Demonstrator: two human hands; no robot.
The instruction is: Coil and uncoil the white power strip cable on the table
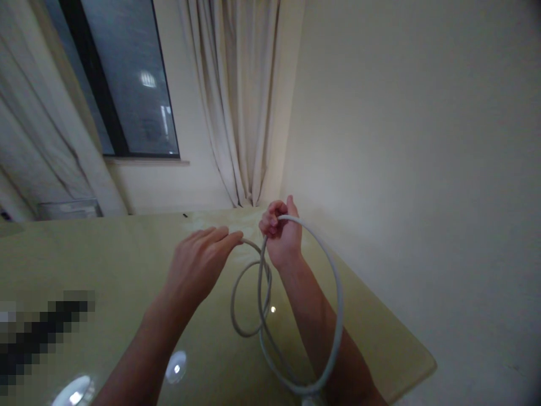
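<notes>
A pale grey-white cable (339,304) hangs in loops between my two hands, above the table. My right hand (281,228) has its fingers curled around the cable, palm turned up and thumb pointing away. From it a large loop drops toward the bottom of the view, in front of my right forearm. My left hand (207,248) pinches another stretch of the cable between thumb and fingers, back of the hand upward. A smaller loop dangles between the hands. The cable's ends are not clearly visible.
The glossy yellowish table (139,259) reflects lamp spots and has a rounded corner at lower right. A plain wall (414,169) runs along its right side. Curtains (240,101) and a dark window (131,73) stand behind. A small dark bit (185,215) lies near the far edge.
</notes>
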